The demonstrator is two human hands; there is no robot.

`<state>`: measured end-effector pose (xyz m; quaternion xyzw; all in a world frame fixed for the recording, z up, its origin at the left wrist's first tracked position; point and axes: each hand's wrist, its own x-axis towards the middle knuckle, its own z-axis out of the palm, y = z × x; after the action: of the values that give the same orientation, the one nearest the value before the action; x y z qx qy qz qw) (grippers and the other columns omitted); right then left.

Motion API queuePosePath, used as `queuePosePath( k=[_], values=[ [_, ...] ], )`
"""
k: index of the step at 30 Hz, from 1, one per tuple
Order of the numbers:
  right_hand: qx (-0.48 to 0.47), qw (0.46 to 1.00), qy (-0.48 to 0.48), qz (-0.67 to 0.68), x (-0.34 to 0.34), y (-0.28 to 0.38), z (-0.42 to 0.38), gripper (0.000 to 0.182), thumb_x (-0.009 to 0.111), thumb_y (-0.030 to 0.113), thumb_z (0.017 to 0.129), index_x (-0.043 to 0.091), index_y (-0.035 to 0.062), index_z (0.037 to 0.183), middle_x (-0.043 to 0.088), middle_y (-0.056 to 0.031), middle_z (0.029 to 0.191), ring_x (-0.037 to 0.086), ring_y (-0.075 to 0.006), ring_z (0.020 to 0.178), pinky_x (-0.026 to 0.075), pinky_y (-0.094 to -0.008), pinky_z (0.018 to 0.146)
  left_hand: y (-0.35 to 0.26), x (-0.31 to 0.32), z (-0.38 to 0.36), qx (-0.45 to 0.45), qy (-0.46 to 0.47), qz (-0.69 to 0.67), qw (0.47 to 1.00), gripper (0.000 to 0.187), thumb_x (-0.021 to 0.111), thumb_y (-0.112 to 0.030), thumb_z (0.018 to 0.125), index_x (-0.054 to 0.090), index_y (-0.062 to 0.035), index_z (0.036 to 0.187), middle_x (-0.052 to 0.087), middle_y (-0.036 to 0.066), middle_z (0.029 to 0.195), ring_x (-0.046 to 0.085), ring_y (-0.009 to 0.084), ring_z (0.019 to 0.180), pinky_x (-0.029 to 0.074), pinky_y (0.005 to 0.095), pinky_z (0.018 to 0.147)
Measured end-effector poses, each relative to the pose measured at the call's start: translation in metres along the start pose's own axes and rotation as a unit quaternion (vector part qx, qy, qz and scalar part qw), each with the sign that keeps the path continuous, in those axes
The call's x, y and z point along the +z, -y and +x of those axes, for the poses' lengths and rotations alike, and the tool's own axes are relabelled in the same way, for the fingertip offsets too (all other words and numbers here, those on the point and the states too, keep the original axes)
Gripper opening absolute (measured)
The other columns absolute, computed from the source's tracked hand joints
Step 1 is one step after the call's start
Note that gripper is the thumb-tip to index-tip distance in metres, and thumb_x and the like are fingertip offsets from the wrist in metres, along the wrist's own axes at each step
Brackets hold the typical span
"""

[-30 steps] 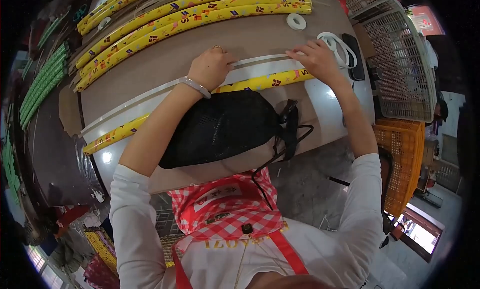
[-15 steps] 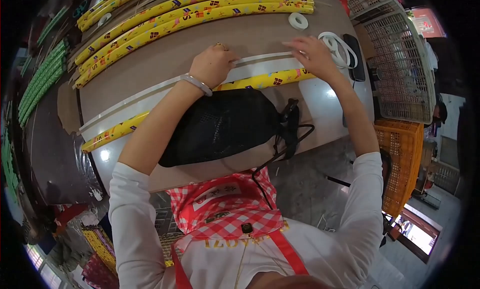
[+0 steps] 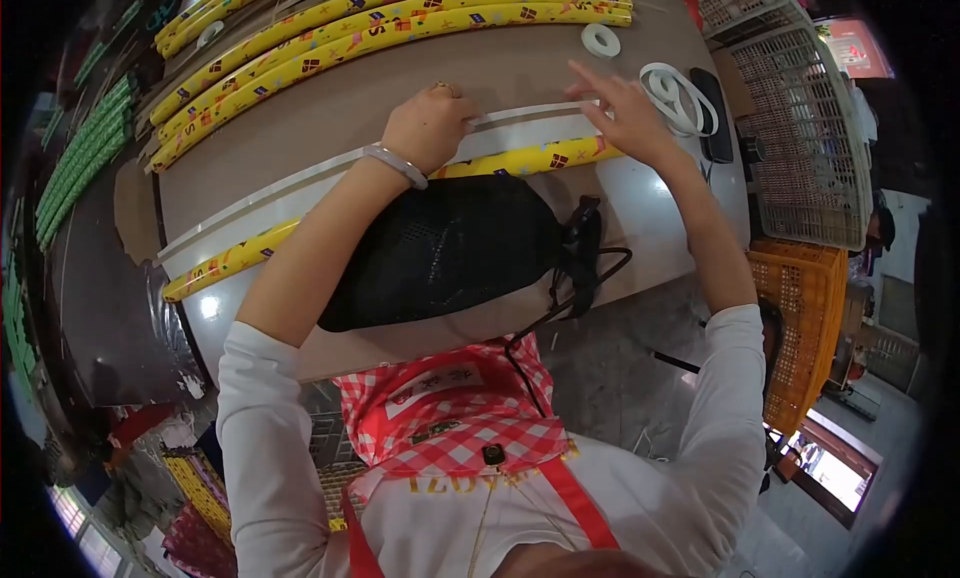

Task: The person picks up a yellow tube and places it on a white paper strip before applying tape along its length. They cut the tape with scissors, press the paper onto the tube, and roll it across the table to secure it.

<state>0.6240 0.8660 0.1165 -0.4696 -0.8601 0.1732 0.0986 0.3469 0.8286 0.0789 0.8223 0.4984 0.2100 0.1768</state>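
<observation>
My left hand [image 3: 425, 128] is closed, knuckles up, with its fingertips at a narrow white strip [image 3: 535, 111] that runs across the work table. What those fingers hold, if anything, is hidden. My right hand [image 3: 628, 116] hovers by the strip's right end, index finger stretched out and the other fingers apart. A yellow patterned wrapping-paper roll [image 3: 520, 162] lies below the strip, with a white sheet [image 3: 300, 195] between them. The left forearm crosses the roll. A black drawstring bag [image 3: 440, 253] rests against the roll, nearer my body.
Several yellow rolls [image 3: 400, 33] lie along the far side. A white tape roll [image 3: 601, 41], white rings [image 3: 680, 103] and a black object [image 3: 711, 113] are at the right. Plastic crates [image 3: 795, 128] stand beyond the table's right edge; green rolls [image 3: 85, 168] lie at the left.
My right index finger has lifted and now points farther up, away from the strip. My left hand has stayed almost in place.
</observation>
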Motion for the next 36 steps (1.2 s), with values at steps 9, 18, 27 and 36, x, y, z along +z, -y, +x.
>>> queuePosePath(
  k=[9, 18, 27, 36],
  values=[
    [-0.128, 0.973, -0.017, -0.192, 0.002, 0.003, -0.005, 0.033, 0.047, 0.014, 0.086, 0.055, 0.018, 0.117, 0.057, -0.0001, 0.109, 0.054, -0.0162, 0.093, 0.034, -0.036, 0.087, 0.001, 0.001, 0.001, 0.004, 0.004, 0.005, 1.0, 0.014, 0.056, -0.012, 0.076, 0.065, -0.0122, 0.087, 0.059, 0.008, 0.09, 0.057, 0.0269, 0.089, 0.049, 0.0377, 0.073],
    [-0.032, 0.989, -0.141, -0.03, -0.009, -0.004, -0.032, 0.025, 0.053, 0.013, 0.084, 0.061, 0.0114, 0.107, 0.06, -0.0047, 0.1, 0.055, -0.023, 0.09, 0.039, -0.0337, 0.082, 0.009, -0.032, 0.008, -0.039, -0.078, -0.077, 0.993, 0.023, 0.058, -0.011, 0.073, 0.063, -0.0046, 0.095, 0.064, 0.014, 0.075, 0.062, 0.0283, 0.074, 0.05, 0.0353, 0.069],
    [-0.024, 0.986, -0.166, -0.002, -0.023, 0.026, -0.066, 0.017, 0.057, 0.007, 0.08, 0.064, 0.0047, 0.096, 0.06, -0.0076, 0.092, 0.057, -0.0231, 0.083, 0.043, -0.0334, 0.074, 0.042, -0.141, -0.104, -0.177, -0.124, -0.014, 0.976, 0.023, 0.061, -0.014, 0.08, 0.062, -0.004, 0.101, 0.063, 0.01, 0.093, 0.061, 0.0201, 0.082, 0.046, 0.0284, 0.076],
    [0.021, 0.979, -0.192, -0.064, -0.007, 0.012, -0.099, 0.022, 0.057, 0.01, 0.08, 0.064, 0.0102, 0.101, 0.061, -0.0058, 0.097, 0.055, -0.0229, 0.092, 0.039, -0.0355, 0.082, 0.055, -0.135, -0.251, -0.233, -0.173, 0.108, 0.951, 0.018, 0.059, -0.005, 0.082, 0.062, -0.0041, 0.1, 0.063, 0.01, 0.096, 0.06, 0.0224, 0.091, 0.045, 0.0325, 0.08]
  ],
)
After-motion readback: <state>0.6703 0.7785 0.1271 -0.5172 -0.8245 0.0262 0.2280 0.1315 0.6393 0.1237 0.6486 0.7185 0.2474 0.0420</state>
